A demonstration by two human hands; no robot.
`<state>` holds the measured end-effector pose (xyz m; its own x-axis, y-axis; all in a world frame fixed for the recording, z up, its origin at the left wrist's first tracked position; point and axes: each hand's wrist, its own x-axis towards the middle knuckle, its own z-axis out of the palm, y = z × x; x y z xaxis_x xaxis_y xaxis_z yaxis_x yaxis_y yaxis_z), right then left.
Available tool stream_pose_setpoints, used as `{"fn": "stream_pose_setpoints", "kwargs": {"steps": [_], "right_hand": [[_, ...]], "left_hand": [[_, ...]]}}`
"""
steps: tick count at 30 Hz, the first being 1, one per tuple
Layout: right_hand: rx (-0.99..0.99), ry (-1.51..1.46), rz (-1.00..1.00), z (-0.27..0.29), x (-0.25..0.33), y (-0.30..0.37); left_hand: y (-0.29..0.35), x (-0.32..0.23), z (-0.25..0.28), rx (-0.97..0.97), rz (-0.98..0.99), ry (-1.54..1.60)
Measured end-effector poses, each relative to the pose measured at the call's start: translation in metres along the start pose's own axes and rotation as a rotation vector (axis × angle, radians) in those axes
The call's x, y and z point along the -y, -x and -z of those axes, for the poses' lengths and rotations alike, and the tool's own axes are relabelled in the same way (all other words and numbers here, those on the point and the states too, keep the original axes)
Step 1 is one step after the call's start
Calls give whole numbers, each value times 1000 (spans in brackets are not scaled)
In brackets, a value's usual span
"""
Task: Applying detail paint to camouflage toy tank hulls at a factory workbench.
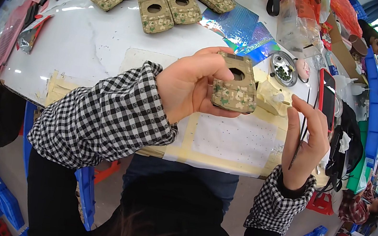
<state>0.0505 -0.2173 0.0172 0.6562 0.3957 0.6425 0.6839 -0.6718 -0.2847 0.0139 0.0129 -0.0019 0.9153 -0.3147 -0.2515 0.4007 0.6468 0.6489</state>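
Note:
My left hand (191, 82) is closed round a camouflage toy tank hull (234, 95), held tilted above the table, its round hole facing up. The thumb lies by the edge of that hole. My right hand (309, 137) is off to the right, thumb and forefinger bent close to each other. A thin dark stick-like tool (297, 150) runs through this hand; its exact kind is unclear. Whether the fingertips also pinch something tiny, I cannot tell. Between the hands stands a pale yellow block (268, 101) with a white nozzle-like piece. Behind it is a round dish (283, 69) of small dark green parts.
Several matching camouflage hulls (155, 13) lie at the far side, near shiny blue holographic packets (240, 26). A red-cased phone (327, 99) and a black bag (341, 151) sit at the right. Speckled white paper (231, 141) is taped along the near edge.

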Motion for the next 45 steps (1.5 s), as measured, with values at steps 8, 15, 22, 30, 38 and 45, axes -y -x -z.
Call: {"fn": "stream_pose_setpoints", "kwargs": {"steps": [8,15,22,30,38,45], "right_hand": [[-3,0,-14,-7,-5,2],[-10,28,-29,-4,-8,1],[15,26,-62,-7,-10,1],[-86,49,3,2,-4,-2],[-3,-526,36,1,26,0],[46,-694,-62,-14,28,3]], "left_hand": [[-1,3,-1,1,34,-16],[1,3,-5,18,45,-53],[2,3,-5,30,45,-74],[2,3,-8,29,52,-88],[6,4,-12,36,74,-126],[6,6,-12,32,69,-108]]}}
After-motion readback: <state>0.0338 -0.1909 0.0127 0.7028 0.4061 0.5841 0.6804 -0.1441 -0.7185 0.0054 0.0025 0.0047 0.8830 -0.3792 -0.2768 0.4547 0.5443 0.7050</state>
